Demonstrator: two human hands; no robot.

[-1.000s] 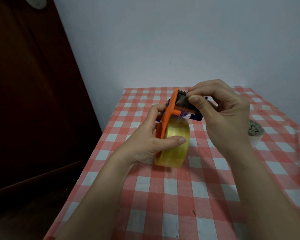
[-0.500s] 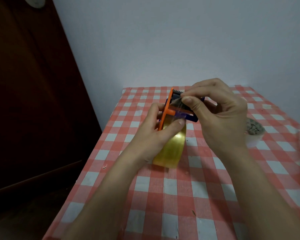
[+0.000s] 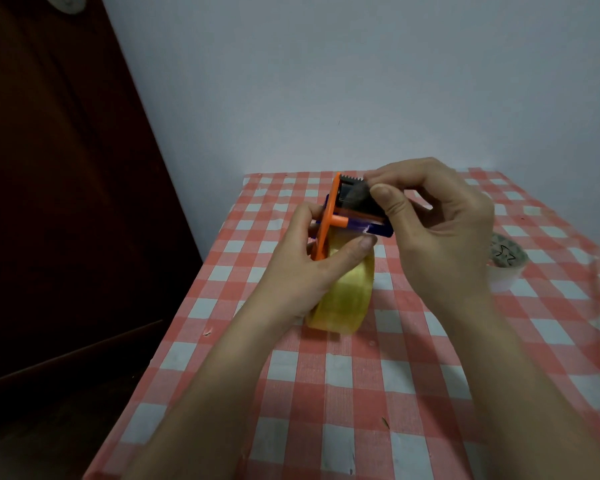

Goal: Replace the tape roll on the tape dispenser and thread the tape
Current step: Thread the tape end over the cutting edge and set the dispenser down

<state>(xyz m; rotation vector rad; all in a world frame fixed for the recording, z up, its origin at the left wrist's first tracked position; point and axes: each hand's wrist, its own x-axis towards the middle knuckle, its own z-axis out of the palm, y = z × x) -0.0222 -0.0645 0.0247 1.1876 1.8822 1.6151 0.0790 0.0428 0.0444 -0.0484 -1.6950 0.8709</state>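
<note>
Left hand [image 3: 302, 268] clamps the tape roll [image 3: 343, 292] and orange dispenser [image 3: 329, 216]; right hand [image 3: 440, 233] fingers [image 3: 383, 197] pinch, apparently on the tape end, at the serrated blade [image 3: 352, 178] above.

Both forearms rise from the lower edge toward mid-frame. The left hand [image 3: 302, 268] curls inward, thumb stretched rightward — fingers tucked behind. The right hand [image 3: 440, 230] arches above it, thumb and forefinger pinched together at centre — remaining fingers bent loosely.
</note>
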